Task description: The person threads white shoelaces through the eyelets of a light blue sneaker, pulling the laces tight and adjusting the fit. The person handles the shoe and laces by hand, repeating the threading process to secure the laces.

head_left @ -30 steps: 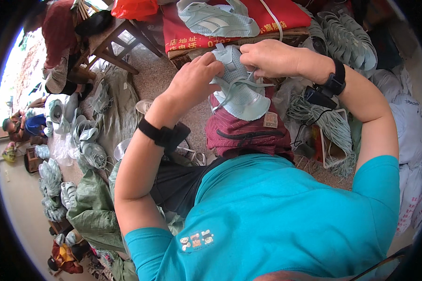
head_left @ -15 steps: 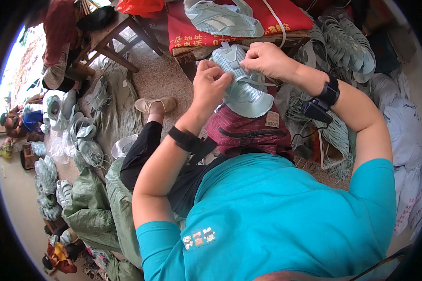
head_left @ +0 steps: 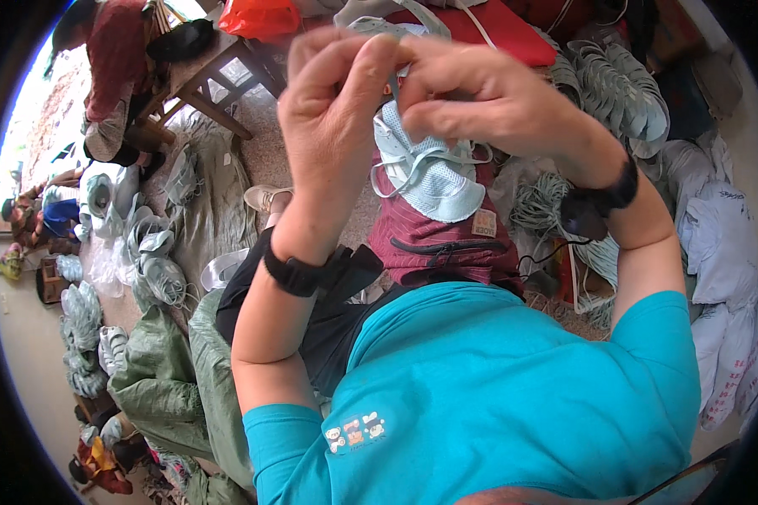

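Observation:
A pale blue mesh shoe upper (head_left: 443,187) lies over the maroon striped cloth on my lap, with its lace (head_left: 406,175) looped loosely across it. Above it, close to the camera, my left hand (head_left: 335,118) and my right hand (head_left: 480,99) meet at the fingertips, pinched closed. A short stretch of lace shows between them, running down toward the shoe upper. My fingers cover the upper's far end, and the exact grip on the lace is partly hidden and blurred.
Behind my hands, another shoe upper (head_left: 370,12) rests on a red-covered surface (head_left: 514,35). Nested uppers (head_left: 623,88) and a bundle of laces (head_left: 541,206) sit on the right. A wooden stool (head_left: 219,71), green sacks (head_left: 164,379) and another person (head_left: 114,63) are on the left.
Both hands have risen from the shoe upper toward the camera and come together with the lace. Loose lace loops now lie across the upper.

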The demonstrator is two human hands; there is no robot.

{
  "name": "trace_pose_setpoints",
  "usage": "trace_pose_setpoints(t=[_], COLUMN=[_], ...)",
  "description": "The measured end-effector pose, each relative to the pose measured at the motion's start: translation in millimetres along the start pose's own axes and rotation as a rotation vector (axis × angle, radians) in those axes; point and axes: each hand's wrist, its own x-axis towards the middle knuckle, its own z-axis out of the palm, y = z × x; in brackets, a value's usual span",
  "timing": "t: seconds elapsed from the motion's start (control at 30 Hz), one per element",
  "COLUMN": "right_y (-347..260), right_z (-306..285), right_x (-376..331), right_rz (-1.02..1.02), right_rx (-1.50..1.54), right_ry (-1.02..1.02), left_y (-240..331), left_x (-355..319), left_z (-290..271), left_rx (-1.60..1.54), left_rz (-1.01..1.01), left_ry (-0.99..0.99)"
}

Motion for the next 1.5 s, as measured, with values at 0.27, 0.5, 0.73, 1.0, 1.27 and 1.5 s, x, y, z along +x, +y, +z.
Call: trace_pose_setpoints(t=[0.27, 0.5, 0.73, 1.0, 1.27, 1.5], right_y=[-28.2, -102.1, -81.2, -57.1, -17.5, 84.7], right_z=[-30.0, -95.6, -122.8, -131.6, -92.2, 8.9], right_x=[22.0, 33.9, -1.9, -23.5, -22.5, -75.9], right_rz=[0.077, -0.119, -0.048, 0.016, 0.21, -0.034], right_rx=[0.163, 0.124, -0.014, -0.071, -0.259, -0.901], right_ry=[-0.081, 0.269, 0.491, 0.583, 0.455, -0.048], left_y=[-98.3, -104.0, -118.2, -44.5, -79.1, -71.3], left_x=[-126.3, -110.3, -117.9, -27.3, -7.5, -25.0], left_z=[-36.5, -27.2, -22.9, 8.4, -32.7, -77.3], left_rx=[0.433, 0.269, 0.31, 0.035, -0.136, -0.72], left_rz=[-0.345, -0.451, -0.428, -0.434, -0.352, -0.641], left_ry=[-0.328, 0.0, -0.016, -0.699, -0.095, 0.127])
